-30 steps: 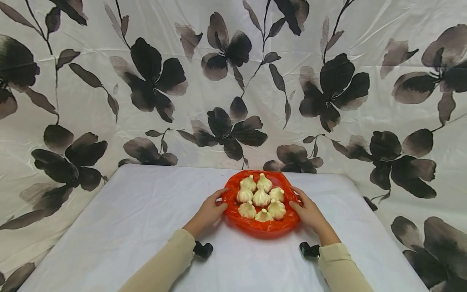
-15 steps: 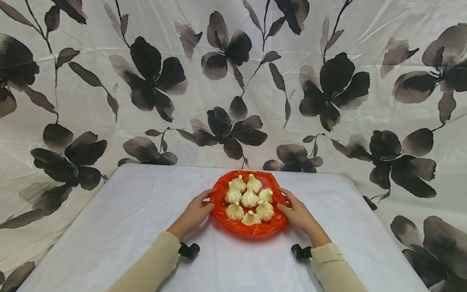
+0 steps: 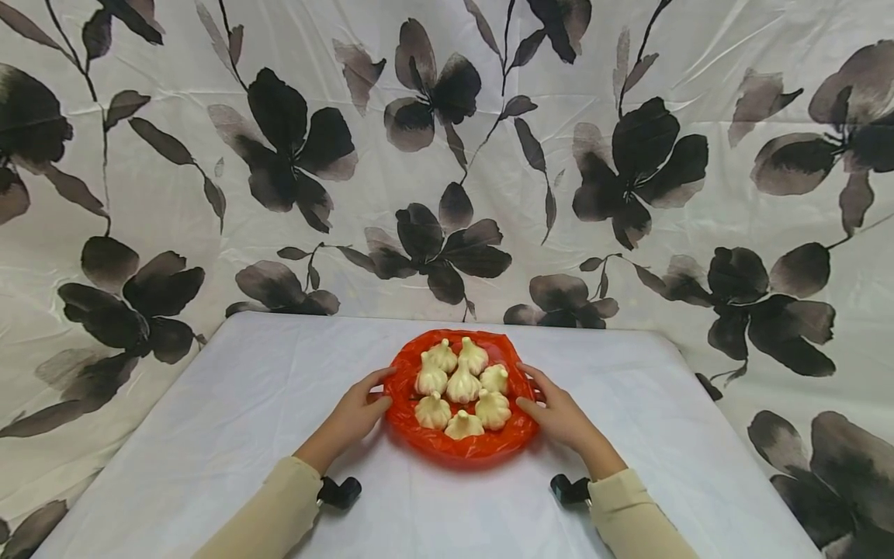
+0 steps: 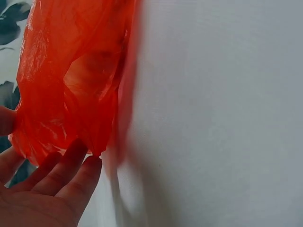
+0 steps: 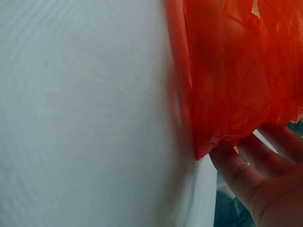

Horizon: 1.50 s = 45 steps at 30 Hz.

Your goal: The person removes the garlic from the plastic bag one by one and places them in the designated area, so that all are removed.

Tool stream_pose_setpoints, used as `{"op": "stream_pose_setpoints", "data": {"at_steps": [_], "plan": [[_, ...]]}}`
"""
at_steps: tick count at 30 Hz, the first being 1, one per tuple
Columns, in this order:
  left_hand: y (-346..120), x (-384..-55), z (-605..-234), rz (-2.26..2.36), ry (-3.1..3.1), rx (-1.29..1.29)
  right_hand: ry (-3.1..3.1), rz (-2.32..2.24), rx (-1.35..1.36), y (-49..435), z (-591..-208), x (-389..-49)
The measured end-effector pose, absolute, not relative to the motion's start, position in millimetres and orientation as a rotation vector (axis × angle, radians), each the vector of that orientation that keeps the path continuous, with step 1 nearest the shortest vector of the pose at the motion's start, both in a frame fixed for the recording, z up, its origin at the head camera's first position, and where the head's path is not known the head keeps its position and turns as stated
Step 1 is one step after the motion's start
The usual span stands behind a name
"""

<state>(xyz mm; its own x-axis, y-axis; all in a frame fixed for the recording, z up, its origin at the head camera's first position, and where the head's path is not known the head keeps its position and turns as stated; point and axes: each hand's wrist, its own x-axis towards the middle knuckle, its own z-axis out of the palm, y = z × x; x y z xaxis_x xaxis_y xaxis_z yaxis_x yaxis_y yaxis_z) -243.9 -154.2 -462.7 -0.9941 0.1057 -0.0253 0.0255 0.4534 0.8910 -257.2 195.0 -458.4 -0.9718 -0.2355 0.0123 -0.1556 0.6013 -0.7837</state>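
A red plastic bag, its mouth spread wide and round, holds several pale garlic bulbs in the head view. My left hand holds the bag's left side, thumb at the near rim and fingers around the side. Opposite it, my right hand grips the right side in the same way. In the left wrist view the fingers reach under the bag's crinkled wall. The right wrist view has fingertips against the bag's lower edge; the right thumb is hidden there.
The bag is over a table with a white cloth, toward its far edge. Behind stands a white curtain printed with dark flowers. Black wrist cameras sit at both cuffs, close to the cloth.
Both hands have moved left together with the bag of garlic, and slightly nearer to me. Their hold on its sides looks the same.
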Motion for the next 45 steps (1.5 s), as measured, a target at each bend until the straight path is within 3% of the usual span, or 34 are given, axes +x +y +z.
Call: {"op": "stream_pose_setpoints", "data": {"at_steps": [21,45], "plan": [[-160,-227,-460,1.595,2.632,0.148,2.703,-1.286,-0.375,197,-454,-246],[-151,-242,-461,1.509,2.643,0.079,3.151,-1.053,-0.625,188,-432,-238]]}}
